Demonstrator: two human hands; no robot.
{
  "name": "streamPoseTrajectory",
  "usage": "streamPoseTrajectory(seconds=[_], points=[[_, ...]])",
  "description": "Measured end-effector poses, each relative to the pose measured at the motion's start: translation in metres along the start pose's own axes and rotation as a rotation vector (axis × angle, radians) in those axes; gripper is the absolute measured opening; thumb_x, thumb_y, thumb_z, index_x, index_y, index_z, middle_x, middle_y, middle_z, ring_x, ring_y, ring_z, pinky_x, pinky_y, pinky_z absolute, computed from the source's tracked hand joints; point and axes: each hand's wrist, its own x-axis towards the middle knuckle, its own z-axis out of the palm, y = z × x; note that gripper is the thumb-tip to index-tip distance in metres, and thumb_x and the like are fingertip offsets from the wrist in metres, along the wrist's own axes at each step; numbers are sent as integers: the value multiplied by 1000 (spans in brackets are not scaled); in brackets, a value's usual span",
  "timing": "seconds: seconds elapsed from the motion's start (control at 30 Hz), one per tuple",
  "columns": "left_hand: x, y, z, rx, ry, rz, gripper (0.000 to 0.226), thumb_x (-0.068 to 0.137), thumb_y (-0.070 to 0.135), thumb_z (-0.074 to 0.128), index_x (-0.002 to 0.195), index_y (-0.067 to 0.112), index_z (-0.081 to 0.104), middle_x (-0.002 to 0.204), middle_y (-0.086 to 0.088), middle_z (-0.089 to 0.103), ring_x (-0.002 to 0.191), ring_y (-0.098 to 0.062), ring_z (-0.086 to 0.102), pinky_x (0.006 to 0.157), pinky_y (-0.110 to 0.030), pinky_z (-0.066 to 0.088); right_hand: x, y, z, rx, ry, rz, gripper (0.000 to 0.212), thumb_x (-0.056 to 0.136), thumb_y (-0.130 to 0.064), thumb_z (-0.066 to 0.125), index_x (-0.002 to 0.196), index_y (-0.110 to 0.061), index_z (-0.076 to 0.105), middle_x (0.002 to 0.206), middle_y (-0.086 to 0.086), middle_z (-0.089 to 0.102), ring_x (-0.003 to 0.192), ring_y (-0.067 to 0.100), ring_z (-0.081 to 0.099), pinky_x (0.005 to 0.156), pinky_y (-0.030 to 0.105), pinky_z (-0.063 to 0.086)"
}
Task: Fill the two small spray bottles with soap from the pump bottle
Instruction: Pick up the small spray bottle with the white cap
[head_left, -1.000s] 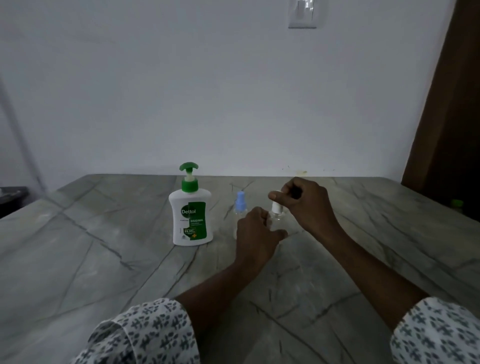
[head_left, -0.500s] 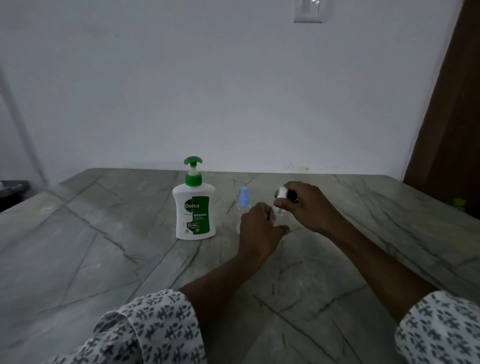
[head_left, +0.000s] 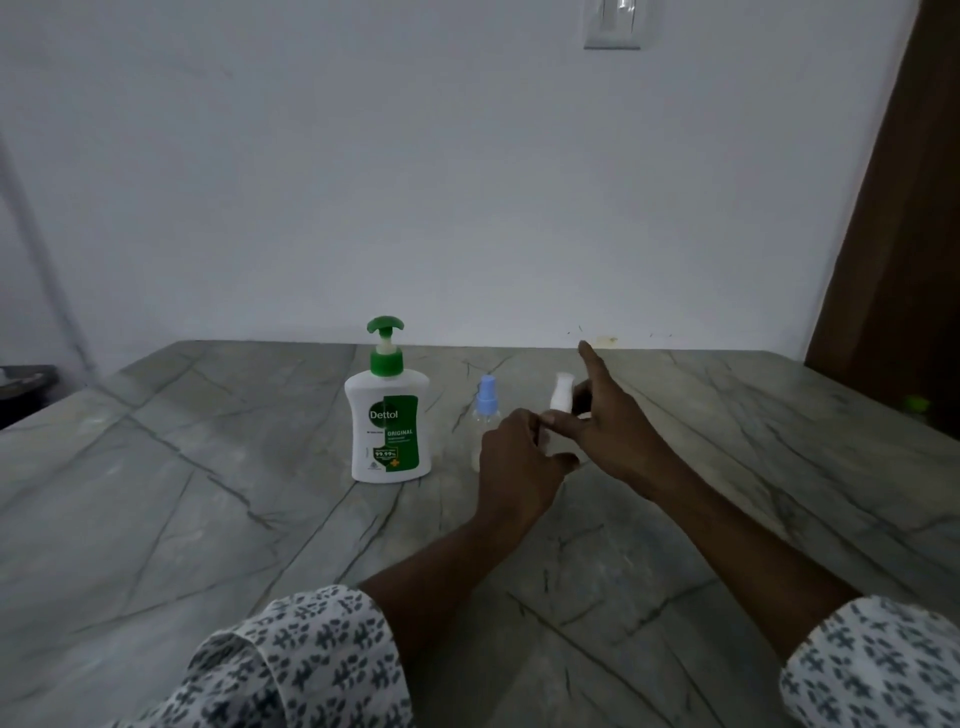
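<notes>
Right hand pinches sprayer, left hand bottle

- Table: grey veined stone, smooth, with a faint sheen.
- Pump bottle: glossy white plastic, green plastic pump, printed label.
- Blue-capped spray bottle: clear plastic body, matt blue plastic cap.
- White spray cap: smooth white plastic.
- Second spray bottle: only a sliver of clear plastic shows.
- Sleeves: printed cloth, matt.
- Wall: matt paint.
</notes>
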Motion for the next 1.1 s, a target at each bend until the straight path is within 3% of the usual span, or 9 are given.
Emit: streamPoseTrajectory(seconds=[0.07,0.13,0.23,0.3,0.43,0.53,0.7,0.83,1.1], points=[[0,-1,0,-3,4,0,34,74,28,84,93,15,59,82,8,57,63,2,45,56,-8,32,1,2,1,133,-58,20,91,92,-11,65,156,-32,2,117,-1,63,110,17,60,90,27,46],[0,-1,0,-18,11,10,36,74,27,85,99,12,63,86,9,58,64,3,47,58,-7,35,0,1,4,152,-70,29,93,91,-14,65,155,-34,1,133,-4,53,118,17,55,88,26,45],[-1,0,0,-30,22,19,35,73,25,85,95,14,61,82,11,57,63,2,48,55,-7,37,-2,-2,10,-4,57,-6,102,85,-25,75,157,-25,2,116,2,51,101,14,53,80,23,39],[-2,0,0,-19,13,7,34,73,26,85,88,17,56,76,10,53,61,-1,46,54,-11,33,-2,1,8,46,75,-19,99,87,-17,72,157,-26,2,106,2,61,97,15,58,83,24,41],[-1,0,0,-22,3,-8,33,73,26,84,91,15,58,81,5,58,64,-3,48,56,-11,31,-4,3,3,232,13,23,96,91,-7,65,156,-30,-1,124,-3,64,118,13,58,96,27,42],[0,0,0,-20,3,-13,37,74,26,84,99,11,62,85,5,59,70,-7,52,58,-9,33,-5,-1,4,127,95,17,101,86,-23,73,156,-27,1,112,-2,55,105,12,53,87,24,38],[0,-1,2,-29,6,-31,36,74,27,84,98,11,61,85,3,61,71,-9,52,58,-13,34,-4,2,-1,228,62,10,88,94,-11,61,156,-28,1,114,1,63,111,17,59,96,28,42],[0,0,1,-3,-3,-26,36,76,28,83,99,11,61,84,7,56,69,-4,48,56,-10,29,-7,0,2,142,50,15,98,88,-23,71,156,-27,1,104,-3,55,98,11,54,79,19,40],[1,1,0,-11,-2,-49,37,73,29,85,96,15,60,85,6,60,69,-4,50,55,-11,32,5,-5,-10,350,187,-81,75,96,-6,57,156,-22,13,122,11,64,115,20,59,98,29,44]])
